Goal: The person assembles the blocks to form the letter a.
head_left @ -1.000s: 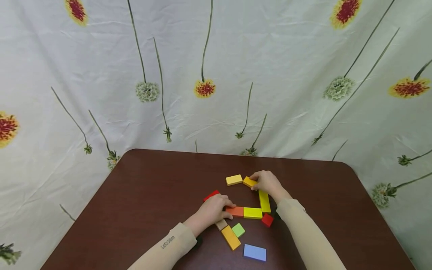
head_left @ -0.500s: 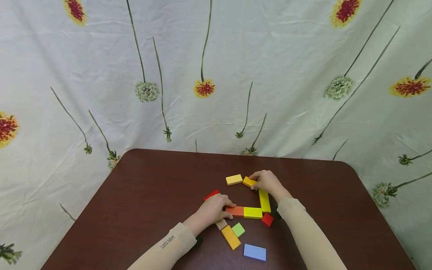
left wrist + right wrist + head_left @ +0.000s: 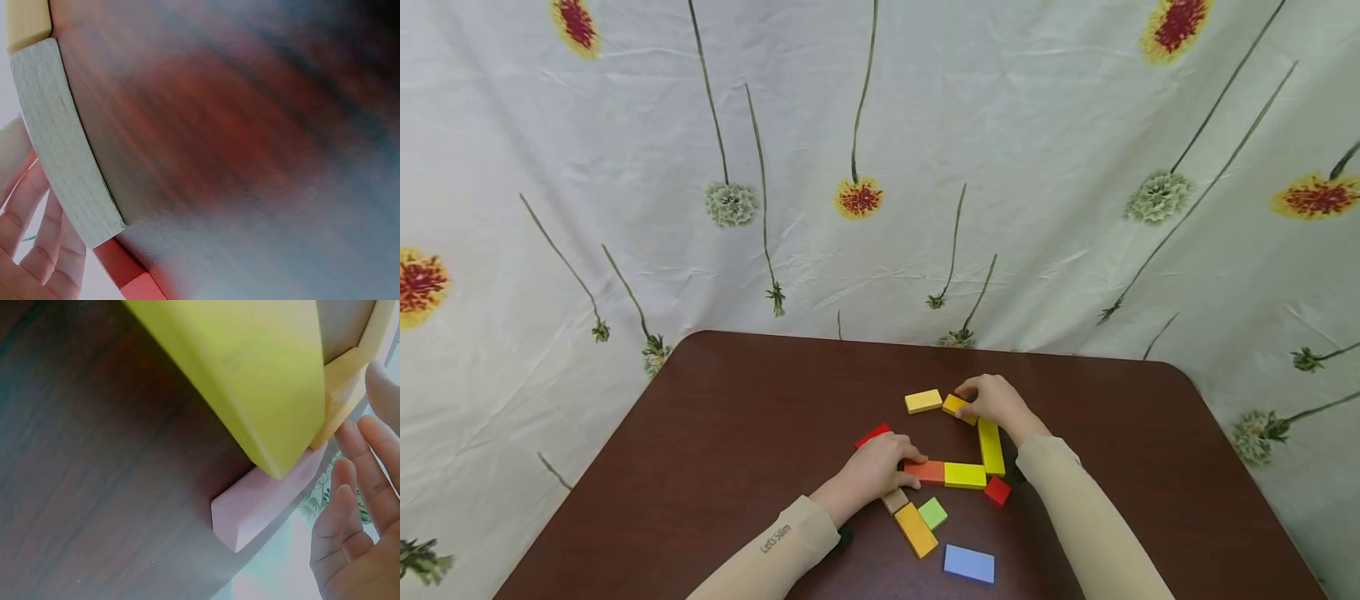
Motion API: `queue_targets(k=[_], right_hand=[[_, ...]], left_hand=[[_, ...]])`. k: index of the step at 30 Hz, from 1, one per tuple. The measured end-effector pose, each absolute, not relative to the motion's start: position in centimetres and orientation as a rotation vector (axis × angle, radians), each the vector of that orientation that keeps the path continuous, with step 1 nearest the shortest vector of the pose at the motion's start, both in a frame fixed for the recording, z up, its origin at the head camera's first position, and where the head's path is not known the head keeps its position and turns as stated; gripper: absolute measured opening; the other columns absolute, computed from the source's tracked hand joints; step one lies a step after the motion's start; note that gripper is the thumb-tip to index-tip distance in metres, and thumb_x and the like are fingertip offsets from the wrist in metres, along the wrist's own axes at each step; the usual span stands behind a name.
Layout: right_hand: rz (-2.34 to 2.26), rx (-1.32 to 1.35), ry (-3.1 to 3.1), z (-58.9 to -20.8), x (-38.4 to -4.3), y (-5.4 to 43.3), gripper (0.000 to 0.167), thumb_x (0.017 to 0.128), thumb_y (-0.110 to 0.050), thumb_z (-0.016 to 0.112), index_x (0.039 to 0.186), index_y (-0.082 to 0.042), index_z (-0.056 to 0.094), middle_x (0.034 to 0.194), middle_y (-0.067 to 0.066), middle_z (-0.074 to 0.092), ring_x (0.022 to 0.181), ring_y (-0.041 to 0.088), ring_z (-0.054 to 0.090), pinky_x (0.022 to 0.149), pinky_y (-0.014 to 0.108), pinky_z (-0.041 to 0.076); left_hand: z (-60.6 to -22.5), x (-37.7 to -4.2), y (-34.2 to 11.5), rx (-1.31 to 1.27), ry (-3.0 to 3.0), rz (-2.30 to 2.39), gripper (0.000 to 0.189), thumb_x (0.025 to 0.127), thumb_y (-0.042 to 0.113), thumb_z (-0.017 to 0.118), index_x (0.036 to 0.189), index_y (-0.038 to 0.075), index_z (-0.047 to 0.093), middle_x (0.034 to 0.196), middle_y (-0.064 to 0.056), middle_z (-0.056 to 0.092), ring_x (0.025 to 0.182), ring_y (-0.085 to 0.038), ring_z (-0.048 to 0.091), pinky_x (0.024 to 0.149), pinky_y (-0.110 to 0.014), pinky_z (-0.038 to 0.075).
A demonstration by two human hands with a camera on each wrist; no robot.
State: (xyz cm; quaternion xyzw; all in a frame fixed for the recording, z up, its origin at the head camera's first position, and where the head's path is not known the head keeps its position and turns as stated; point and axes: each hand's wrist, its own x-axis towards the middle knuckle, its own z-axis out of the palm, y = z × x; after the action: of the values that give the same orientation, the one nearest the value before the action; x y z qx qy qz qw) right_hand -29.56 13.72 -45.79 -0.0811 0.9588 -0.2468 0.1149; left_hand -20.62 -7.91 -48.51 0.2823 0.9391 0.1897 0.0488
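Observation:
In the head view my left hand (image 3: 872,467) has thumb and index finger on either side of the left end of an orange-red block (image 3: 927,472). My right hand (image 3: 996,404) pinches a small orange-yellow block (image 3: 954,404) between thumb and index finger. A long yellow block (image 3: 991,450) runs from near that hand to a shorter yellow block (image 3: 965,476) lying end to end with the orange-red one. In the left wrist view a plain wooden block (image 3: 65,144) hides part of the left hand. The right wrist view has a pink block (image 3: 269,506) by the long yellow block's end.
A pale yellow block (image 3: 922,402) lies left of the right hand, and a red block (image 3: 874,434) behind the left. Closer in are an orange block (image 3: 916,530), a green block (image 3: 932,512), a red block (image 3: 997,491) and a blue block (image 3: 969,564) on the brown table (image 3: 737,417).

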Motion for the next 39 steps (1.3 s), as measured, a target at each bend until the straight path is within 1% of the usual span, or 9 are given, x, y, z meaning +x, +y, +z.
queue_targets(k=[7, 19, 27, 39], right_hand=[[-0.676, -0.265, 2.807, -46.30, -29.72, 13.81, 0.034, 0.082, -0.011, 0.079, 0.116, -0.009, 0.074, 0.119, 0.009, 0.070, 0.098, 0.023, 0.061, 0.093, 0.040, 0.053], [-0.699, -0.257, 2.817, -46.47, -29.64, 13.44, 0.033, 0.082, -0.009, 0.079, 0.115, -0.011, 0.075, 0.119, 0.007, 0.071, 0.105, 0.025, 0.061, 0.097, 0.043, 0.051], [-0.689, -0.250, 2.818, -46.29, -29.45, 13.30, 0.032, 0.083, -0.009, 0.079, 0.115, -0.011, 0.075, 0.119, 0.007, 0.070, 0.105, 0.025, 0.061, 0.098, 0.043, 0.051], [-0.674, -0.268, 2.822, -46.33, -29.42, 13.48, 0.033, 0.083, -0.010, 0.078, 0.115, -0.011, 0.075, 0.119, 0.009, 0.070, 0.105, 0.026, 0.061, 0.096, 0.043, 0.051]], left_hand=[[-48.38, -20.45, -7.90, 0.857, 2.851, 0.595, 0.034, 0.080, 0.028, 0.081, 0.111, 0.017, 0.077, 0.100, 0.005, 0.070, 0.088, -0.010, 0.058, 0.080, -0.022, 0.051], [-48.39, -20.41, -8.10, 0.853, 2.858, 0.591, 0.033, 0.080, 0.028, 0.081, 0.111, 0.017, 0.077, 0.099, 0.005, 0.070, 0.088, -0.010, 0.058, 0.080, -0.022, 0.051], [-48.29, -20.44, -8.11, 0.858, 2.858, 0.586, 0.033, 0.080, 0.028, 0.081, 0.110, 0.016, 0.077, 0.099, 0.005, 0.070, 0.087, -0.010, 0.058, 0.080, -0.022, 0.051], [-48.26, -20.34, -8.07, 0.876, 2.864, 0.591, 0.032, 0.080, 0.027, 0.082, 0.110, 0.016, 0.077, 0.099, 0.005, 0.070, 0.089, -0.010, 0.060, 0.079, -0.021, 0.051]])
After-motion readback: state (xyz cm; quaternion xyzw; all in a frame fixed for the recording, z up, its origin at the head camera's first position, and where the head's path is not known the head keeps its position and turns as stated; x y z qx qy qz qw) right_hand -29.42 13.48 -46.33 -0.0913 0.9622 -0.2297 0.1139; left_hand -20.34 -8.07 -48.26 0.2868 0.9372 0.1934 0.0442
